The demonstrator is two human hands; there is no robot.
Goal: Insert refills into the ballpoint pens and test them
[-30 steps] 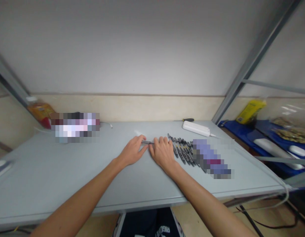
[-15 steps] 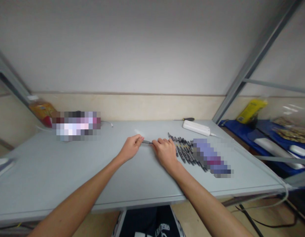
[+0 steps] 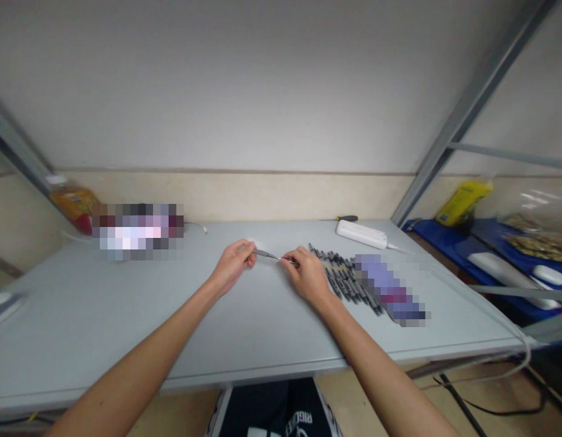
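Just left of the row of dark pens point(image 3: 345, 276) lying on the grey surface point(image 3: 244, 321), the left hand point(image 3: 232, 265) and right hand point(image 3: 308, 276) each pinch one end of a single pen point(image 3: 268, 255), seemingly pulling it apart, which calls for a steady, straight pull.

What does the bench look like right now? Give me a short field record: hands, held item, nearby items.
left hand: fingers pinched on one end of the pen
right hand: fingers pinched on the other end
pen: slim, dark, held just above the table between both hands
row of pens: lying side by side, right of the right hand
white adapter: at the back of the grey table
screwdriver: by the wall
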